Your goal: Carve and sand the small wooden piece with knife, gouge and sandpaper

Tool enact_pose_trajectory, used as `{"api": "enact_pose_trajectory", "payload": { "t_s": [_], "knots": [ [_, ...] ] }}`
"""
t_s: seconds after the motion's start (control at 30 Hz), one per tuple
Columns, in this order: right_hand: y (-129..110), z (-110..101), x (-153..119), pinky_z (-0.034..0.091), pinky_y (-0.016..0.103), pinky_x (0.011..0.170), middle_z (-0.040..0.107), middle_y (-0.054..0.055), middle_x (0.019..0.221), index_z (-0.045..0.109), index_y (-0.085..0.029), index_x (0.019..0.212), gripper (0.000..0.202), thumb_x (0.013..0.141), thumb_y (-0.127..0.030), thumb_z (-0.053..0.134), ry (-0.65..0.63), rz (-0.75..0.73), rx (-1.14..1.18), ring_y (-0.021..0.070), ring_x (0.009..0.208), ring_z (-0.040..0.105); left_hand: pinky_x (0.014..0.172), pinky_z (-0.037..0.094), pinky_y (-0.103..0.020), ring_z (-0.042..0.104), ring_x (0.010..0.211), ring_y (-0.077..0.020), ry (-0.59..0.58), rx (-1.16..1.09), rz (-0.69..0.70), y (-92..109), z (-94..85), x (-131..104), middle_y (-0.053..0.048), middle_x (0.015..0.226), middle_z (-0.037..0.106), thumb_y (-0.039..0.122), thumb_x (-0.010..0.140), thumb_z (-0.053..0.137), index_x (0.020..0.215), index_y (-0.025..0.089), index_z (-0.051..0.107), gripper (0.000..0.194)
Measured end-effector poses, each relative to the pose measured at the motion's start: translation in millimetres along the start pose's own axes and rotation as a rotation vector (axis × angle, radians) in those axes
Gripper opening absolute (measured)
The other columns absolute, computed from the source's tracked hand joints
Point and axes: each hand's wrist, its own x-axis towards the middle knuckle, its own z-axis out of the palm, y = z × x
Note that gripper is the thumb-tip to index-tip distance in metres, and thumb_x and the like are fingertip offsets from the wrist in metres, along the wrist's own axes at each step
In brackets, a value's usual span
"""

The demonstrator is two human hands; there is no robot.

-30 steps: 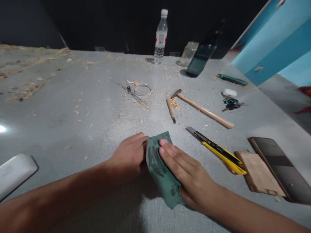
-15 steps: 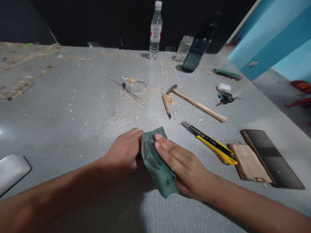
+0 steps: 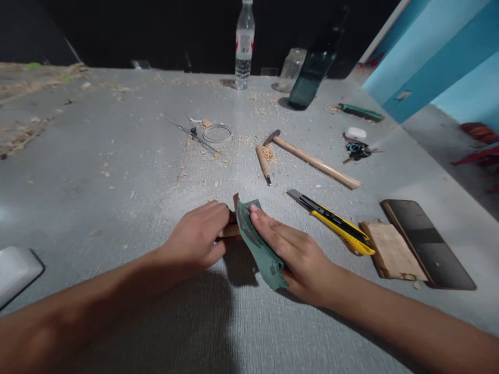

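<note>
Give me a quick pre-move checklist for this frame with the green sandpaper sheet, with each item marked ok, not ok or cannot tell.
1. Left hand grips the small wooden piece: ok.
2. Right hand lies on the green sandpaper sheet: ok.
3. Sheet flat on the table: not ok, its left edge is lifted.
4. Yellow utility knife apart from both hands: ok.
5. Knife blade retracted: not ok, the tip shows.
6. Abrasive side meets the wood: cannot tell.

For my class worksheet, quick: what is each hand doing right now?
Left hand: closed on a small wooden piece.
Right hand: open, fingers flat, pressing the green sandpaper sheet.
</note>
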Motion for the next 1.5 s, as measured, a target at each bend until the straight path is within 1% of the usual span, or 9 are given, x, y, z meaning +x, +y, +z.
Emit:
{"api": "enact_pose_trajectory", "payload": {
  "t_s": [0.17,0.3,0.53,0.67,0.8,1.1,1.23,1.33,1.5],
  "knots": [
    [-0.3,-2.8,1.4,0.041,0.048,0.129,0.025,0.018,0.177,0.015,-0.012,0.173,0.084,0.098,-0.004,0.05,-0.006,0.004,0.053,0.0258,0.163,0.032,0.065,0.039,-0.03,0.05,0.071,-0.0172,0.01,-0.025,0.01,-1.0,0.7,0.9,-0.001,0.077,0.056,0.016,0.096,0.056,0.082,0.021,0.048,0.016],
    [3.6,-1.8,-0.5,0.041,0.043,0.129,0.032,0.015,0.175,0.023,-0.015,0.173,0.079,0.099,-0.007,0.052,0.068,0.023,0.101,0.0243,0.16,0.039,0.065,0.037,-0.03,0.049,0.071,-0.0165,0.0,-0.018,0.004,0.0,-1.1,3.7,0.0,0.077,0.055,0.019,0.097,0.058,0.084,0.021,0.049,0.016],
    [3.3,-2.4,-1.4,0.039,0.038,0.13,0.046,0.01,0.17,0.035,-0.019,0.169,0.07,0.102,-0.01,0.054,0.159,0.24,0.125,0.021,0.155,0.047,0.065,0.037,-0.029,0.049,0.069,-0.0146,-0.018,-0.048,-0.073,3.0,-4.2,5.9,0.002,0.076,0.055,0.022,0.096,0.061,0.085,0.02,0.052,0.014],
    [4.0,-2.8,-1.3,0.04,0.039,0.129,0.042,0.011,0.172,0.032,-0.019,0.171,0.074,0.101,-0.01,0.054,0.143,0.12,0.092,0.0219,0.156,0.045,0.063,0.036,-0.029,0.049,0.066,-0.0144,-0.016,-0.044,-0.09,1.8,-3.3,6.3,0.001,0.075,0.056,0.023,0.094,0.061,0.08,0.021,0.048,0.019],
    [3.3,-0.9,0.8,0.04,0.048,0.13,0.034,0.018,0.175,0.025,-0.013,0.172,0.078,0.1,-0.012,0.057,0.051,-0.006,0.066,0.0276,0.161,0.037,0.066,0.04,-0.029,0.055,0.071,-0.0159,-0.013,-0.094,-0.08,-1.0,-1.7,5.3,-0.001,0.078,0.061,0.02,0.09,0.059,0.078,0.021,0.049,0.016],
    [5.3,3.4,-1.0,0.042,0.05,0.128,0.033,0.021,0.175,0.02,-0.013,0.172,0.09,0.089,0.003,0.05,-0.027,0.105,-0.034,0.0265,0.163,0.031,0.07,0.044,-0.033,0.055,0.075,-0.019,-0.054,-0.008,-0.083,-0.2,-2.4,4.3,-0.003,0.078,0.06,0.024,0.094,0.055,0.079,0.021,0.049,0.017],
    [0.6,0.3,0.3,0.04,0.053,0.129,0.033,0.023,0.174,0.021,-0.008,0.171,0.083,0.094,-0.003,0.05,-0.023,-0.006,-0.067,0.0293,0.164,0.029,0.066,0.043,-0.032,0.053,0.07,-0.0178,0.003,0.015,0.006,-0.9,-1.9,2.2,-0.001,0.075,0.058,0.022,0.094,0.055,0.078,0.022,0.045,0.018],
    [-3.0,-0.8,1.9,0.038,0.055,0.129,0.033,0.023,0.174,0.02,-0.007,0.171,0.077,0.099,-0.008,0.046,-0.085,-0.093,-0.094,0.0304,0.165,0.024,0.066,0.044,-0.032,0.053,0.069,-0.0172,0.014,0.011,0.044,-1.1,-2.1,1.0,-0.001,0.076,0.058,0.019,0.093,0.055,0.08,0.023,0.044,0.017],
    [0.3,2.4,0.8,0.04,0.053,0.129,0.028,0.021,0.176,0.015,-0.013,0.173,0.087,0.095,-0.004,0.051,-0.053,0.044,-0.075,0.0279,0.165,0.026,0.069,0.045,-0.033,0.056,0.073,-0.0188,-0.038,0.024,-0.025,-0.7,-3.2,2.1,-0.003,0.078,0.061,0.022,0.093,0.056,0.08,0.023,0.047,0.016]
  ]
}}
